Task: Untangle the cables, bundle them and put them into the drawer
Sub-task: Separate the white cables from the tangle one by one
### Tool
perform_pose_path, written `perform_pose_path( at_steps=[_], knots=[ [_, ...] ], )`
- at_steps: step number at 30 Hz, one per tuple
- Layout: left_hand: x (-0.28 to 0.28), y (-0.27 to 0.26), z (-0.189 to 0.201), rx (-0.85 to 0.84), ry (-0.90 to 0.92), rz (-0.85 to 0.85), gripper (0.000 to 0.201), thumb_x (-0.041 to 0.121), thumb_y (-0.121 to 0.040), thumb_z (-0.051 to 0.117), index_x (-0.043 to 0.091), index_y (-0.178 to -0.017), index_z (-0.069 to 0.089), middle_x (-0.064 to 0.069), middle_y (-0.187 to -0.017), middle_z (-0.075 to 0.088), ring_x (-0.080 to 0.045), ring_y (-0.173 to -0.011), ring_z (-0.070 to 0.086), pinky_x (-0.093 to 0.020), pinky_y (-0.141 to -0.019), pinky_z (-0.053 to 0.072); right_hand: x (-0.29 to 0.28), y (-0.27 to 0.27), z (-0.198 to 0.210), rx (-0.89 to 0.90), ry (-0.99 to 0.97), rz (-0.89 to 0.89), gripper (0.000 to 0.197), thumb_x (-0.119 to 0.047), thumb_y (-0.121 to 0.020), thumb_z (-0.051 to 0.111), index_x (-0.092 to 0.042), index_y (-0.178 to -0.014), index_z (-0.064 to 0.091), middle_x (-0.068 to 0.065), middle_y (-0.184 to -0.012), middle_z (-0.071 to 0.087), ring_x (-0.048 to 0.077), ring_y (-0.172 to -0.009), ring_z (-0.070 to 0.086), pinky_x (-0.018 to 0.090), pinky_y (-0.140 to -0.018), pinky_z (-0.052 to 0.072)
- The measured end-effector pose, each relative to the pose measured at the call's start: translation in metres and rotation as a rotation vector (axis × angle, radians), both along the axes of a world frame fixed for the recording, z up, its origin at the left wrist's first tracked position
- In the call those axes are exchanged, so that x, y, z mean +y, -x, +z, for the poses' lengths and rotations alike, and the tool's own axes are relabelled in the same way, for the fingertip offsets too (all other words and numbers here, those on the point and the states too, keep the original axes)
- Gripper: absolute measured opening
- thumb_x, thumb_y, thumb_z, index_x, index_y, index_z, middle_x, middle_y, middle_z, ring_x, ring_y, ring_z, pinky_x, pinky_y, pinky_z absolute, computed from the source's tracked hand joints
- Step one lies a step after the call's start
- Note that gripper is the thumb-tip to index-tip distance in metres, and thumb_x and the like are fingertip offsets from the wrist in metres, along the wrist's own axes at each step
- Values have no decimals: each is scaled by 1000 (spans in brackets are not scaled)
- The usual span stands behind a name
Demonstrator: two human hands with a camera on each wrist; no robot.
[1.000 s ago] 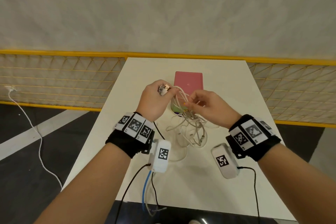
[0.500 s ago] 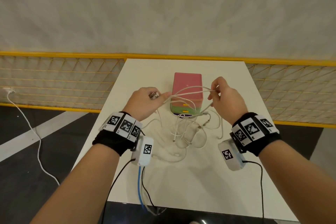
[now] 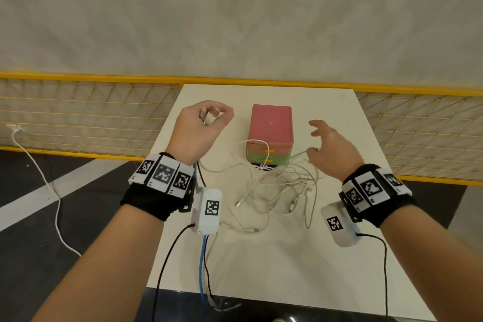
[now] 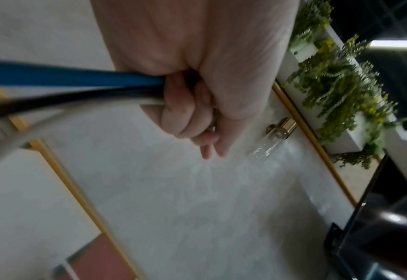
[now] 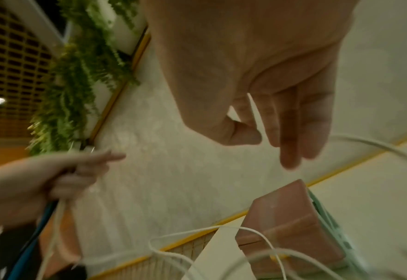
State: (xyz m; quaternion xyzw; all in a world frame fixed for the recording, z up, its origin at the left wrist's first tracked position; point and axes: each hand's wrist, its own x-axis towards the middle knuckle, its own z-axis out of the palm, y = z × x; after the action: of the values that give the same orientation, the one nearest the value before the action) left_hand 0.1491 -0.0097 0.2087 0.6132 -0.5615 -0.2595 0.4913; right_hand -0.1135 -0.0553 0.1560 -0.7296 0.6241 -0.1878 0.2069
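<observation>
Left hand: the left hand (image 3: 201, 128) was raised over the left part of the surface (image 3: 274, 264), fingers curled tight around white cable ends (image 3: 209, 115); the left wrist view showed a fist (image 4: 197, 85) closed on strands running back toward the wrist.
Right hand: the right hand (image 3: 332, 149) hovered just right of the drawer box, fingers spread and relaxed; in the right wrist view the fingers (image 5: 290, 136) hung straight and gripped nothing. One strand passed close by the thumb side; whether it touched could not be told.
Cables: the tangled white cables (image 3: 282, 188) lay in a loose heap on the surface just in front of the drawer box, several plugs showing, one strand looping up against the box front.
Drawer box: the drawer box (image 3: 271, 125), pink on top with a green tier below and yellow pulls, stood near the far middle of the surface.
Surroundings: a yellow mesh railing (image 3: 86, 117) ran behind the surface.
</observation>
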Motion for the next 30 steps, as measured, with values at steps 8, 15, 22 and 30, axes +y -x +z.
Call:
perform_pose_path(
  at_steps=[8,15,22,30],
  knots=[
    [14,38,29,140,47,-260,29,24,-100,51,7,-84,67,16,-39,43,-1,-36,33,-17,-45,26,34,-69,8,-327,-44,623,27,-22,-91,59,-22,-118,58,-5,-106,66,3,-99,60,16,-87,45],
    [23,-9,28,167,79,-24,21,31,-95,58,22,-80,70,16,-45,46,-5,-38,31,-15,-39,25,9,-47,-42,20,-160,535,31,-28,-101,36,-16,-87,61,0,-80,62,8,-95,59,26,-73,40],
    [31,26,4,-188,-239,-233,26,39,-91,62,13,-89,69,10,-62,51,-4,-48,40,-21,-51,32,0,-83,51,-39,254,614,32,-29,-97,45,-33,-66,53,-18,-57,54,-1,-58,49,31,-77,35],
    [19,-20,21,346,51,376,31,40,-92,59,28,-64,60,3,-58,45,-18,-51,39,-27,-45,32,-10,-35,20,-144,-96,555,30,-25,-100,41,-16,-76,56,-6,-65,54,13,-60,61,35,-68,47]
  ],
)
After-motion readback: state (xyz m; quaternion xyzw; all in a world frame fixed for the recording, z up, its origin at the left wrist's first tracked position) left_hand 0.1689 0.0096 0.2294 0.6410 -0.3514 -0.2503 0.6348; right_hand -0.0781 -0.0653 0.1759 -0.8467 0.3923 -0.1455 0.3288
